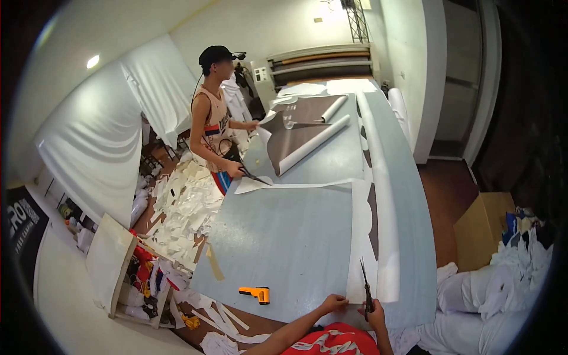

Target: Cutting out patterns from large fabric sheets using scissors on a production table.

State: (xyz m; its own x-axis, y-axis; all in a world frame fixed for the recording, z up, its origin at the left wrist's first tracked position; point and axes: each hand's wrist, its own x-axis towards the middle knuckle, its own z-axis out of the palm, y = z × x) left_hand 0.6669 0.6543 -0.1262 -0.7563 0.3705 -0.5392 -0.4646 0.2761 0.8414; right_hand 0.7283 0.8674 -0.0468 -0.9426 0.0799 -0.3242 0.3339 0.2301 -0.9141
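At the near edge of the table my right hand is closed round the dark handles of a pair of scissors. Their blades point away from me, slightly apart, over a long white sheet. My left hand pinches the near left corner of that sheet, fingers closed. Dark printed shapes show along the sheet's right side, beside its long rolled part. An orange handheld tool, shaped like a pistol, lies on the table to the left of my hands.
Across the blue-grey table, a person holds scissors and a dark printed piece. White scraps cover the floor at left. A cardboard box and white fabric heaps stand right. A roller machine is behind.
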